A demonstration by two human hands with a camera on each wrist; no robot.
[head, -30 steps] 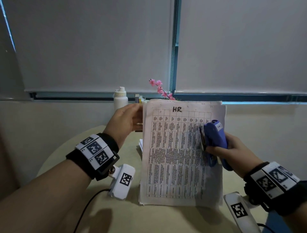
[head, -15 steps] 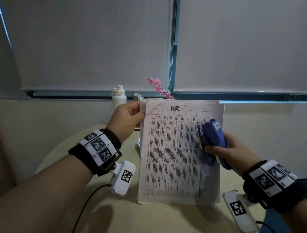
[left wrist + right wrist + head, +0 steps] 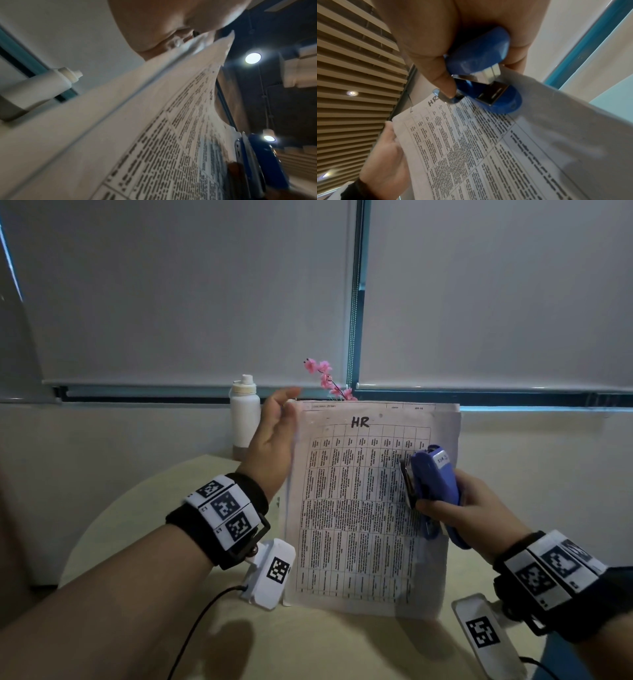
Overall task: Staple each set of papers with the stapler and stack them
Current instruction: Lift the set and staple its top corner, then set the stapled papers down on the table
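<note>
the round desk [image 3: 144, 529] carried the set of papers [image 3: 359, 508], stood upright on its bottom edge near the middle. the left hand [image 3: 274, 436], which half a second earlier had pinched the top left corner, now lay flat against the left edge with fingers straight, apparently squaring the sheets before stapling. the right hand [image 3: 469, 508] had its fingers clamped on the blue stapler [image 3: 433, 477], held before the sheets' right edge, not yet biting.
</note>
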